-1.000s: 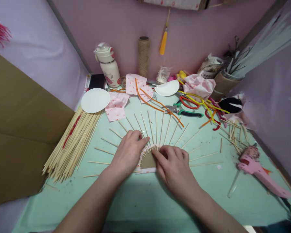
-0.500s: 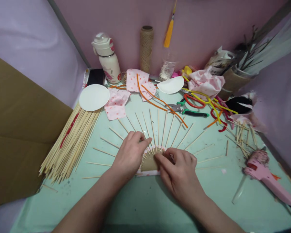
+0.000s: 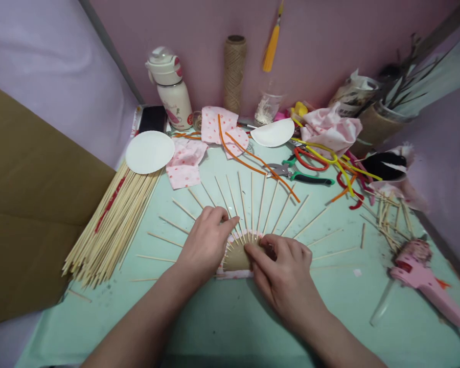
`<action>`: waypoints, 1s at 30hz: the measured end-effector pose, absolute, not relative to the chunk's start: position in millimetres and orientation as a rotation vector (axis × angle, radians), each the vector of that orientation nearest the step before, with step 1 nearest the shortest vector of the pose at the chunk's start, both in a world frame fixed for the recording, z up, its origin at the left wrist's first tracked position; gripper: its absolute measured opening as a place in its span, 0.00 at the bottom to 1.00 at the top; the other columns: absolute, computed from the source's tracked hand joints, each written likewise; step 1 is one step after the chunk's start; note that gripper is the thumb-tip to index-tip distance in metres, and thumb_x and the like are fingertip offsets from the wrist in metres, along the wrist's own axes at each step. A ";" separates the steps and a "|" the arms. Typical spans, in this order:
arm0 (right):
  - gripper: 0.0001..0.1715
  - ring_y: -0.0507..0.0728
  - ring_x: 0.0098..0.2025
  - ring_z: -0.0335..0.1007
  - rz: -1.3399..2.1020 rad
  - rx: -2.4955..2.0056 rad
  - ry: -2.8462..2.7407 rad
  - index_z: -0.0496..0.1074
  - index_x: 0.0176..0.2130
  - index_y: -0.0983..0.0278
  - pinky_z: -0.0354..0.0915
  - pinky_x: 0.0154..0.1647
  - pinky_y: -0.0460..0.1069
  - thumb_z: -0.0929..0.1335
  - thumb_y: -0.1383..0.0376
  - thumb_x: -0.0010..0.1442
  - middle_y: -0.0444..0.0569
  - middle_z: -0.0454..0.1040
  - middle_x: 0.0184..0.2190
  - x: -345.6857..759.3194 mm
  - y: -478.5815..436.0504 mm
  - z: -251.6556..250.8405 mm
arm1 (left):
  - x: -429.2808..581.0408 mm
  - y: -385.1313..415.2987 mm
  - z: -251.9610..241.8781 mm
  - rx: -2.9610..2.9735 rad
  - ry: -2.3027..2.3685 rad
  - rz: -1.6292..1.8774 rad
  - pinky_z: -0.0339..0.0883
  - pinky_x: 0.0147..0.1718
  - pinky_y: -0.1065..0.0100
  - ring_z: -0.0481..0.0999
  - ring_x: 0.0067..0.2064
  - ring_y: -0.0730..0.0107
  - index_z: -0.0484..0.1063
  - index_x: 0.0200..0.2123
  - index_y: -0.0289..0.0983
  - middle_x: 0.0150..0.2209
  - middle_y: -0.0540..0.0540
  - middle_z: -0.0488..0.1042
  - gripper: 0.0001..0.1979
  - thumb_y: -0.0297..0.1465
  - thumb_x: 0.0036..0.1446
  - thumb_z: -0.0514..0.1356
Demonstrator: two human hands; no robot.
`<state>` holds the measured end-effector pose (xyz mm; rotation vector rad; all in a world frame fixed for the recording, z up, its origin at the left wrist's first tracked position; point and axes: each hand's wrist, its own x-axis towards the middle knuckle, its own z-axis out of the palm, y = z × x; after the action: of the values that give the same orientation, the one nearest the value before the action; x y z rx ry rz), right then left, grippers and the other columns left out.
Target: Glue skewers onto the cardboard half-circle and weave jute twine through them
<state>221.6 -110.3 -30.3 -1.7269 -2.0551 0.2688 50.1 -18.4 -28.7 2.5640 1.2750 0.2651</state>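
Observation:
Thin wooden sticks [image 3: 252, 197] fan out on the table around a small brown cardboard half-disc [image 3: 235, 259], edged with pink-dotted white fabric. My left hand [image 3: 207, 236] rests over the left side of the fan, thumb and forefinger pinched together at one of the sticks. On the right, my right hand [image 3: 287, 268] lies over the half-disc with fingers curled. Its forefinger presses at the inner stick ends, and the thumb is at the lower right of the cardboard. Both hands hide parts of the sticks and the half-disc's right side.
A bundle of sticks [image 3: 111, 225] lies left beside a large cardboard sheet [image 3: 30, 214], with a white disc [image 3: 150, 152] on it. Behind are fabric pieces [image 3: 184, 162], pruning shears [image 3: 310, 179], a bottle [image 3: 174, 97] and twine [image 3: 235, 74]. A pink glue gun [image 3: 425, 281] lies right.
The view has shifted slightly, so the things at the back and right appear a little displaced. Both hands keep nearly the same place and pose on the fan.

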 end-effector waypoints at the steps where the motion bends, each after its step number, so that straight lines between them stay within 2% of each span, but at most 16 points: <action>1: 0.14 0.61 0.46 0.61 0.268 -1.729 -2.057 0.74 0.46 0.56 0.52 0.45 0.58 0.64 0.64 0.62 0.53 0.69 0.44 221.8 -110.2 -30.0 | 50.3 -18.3 -28.4 2.562 1.279 0.260 0.64 0.40 0.63 0.63 0.44 0.62 0.73 0.49 0.39 0.40 0.43 0.68 0.14 0.28 0.64 0.51; 30: 0.14 0.61 0.46 0.61 0.243 -1.752 -2.059 0.75 0.46 0.55 0.52 0.46 0.58 0.66 0.64 0.61 0.52 0.70 0.44 222.1 -110.4 -29.8 | 48.4 -17.8 -30.3 2.617 1.246 0.263 0.64 0.42 0.62 0.61 0.45 0.61 0.73 0.51 0.41 0.42 0.43 0.67 0.16 0.28 0.64 0.51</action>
<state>222.1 -110.4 -29.8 -1.7525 -2.0594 0.2427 48.4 -17.8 -30.3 2.6167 1.2462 0.2633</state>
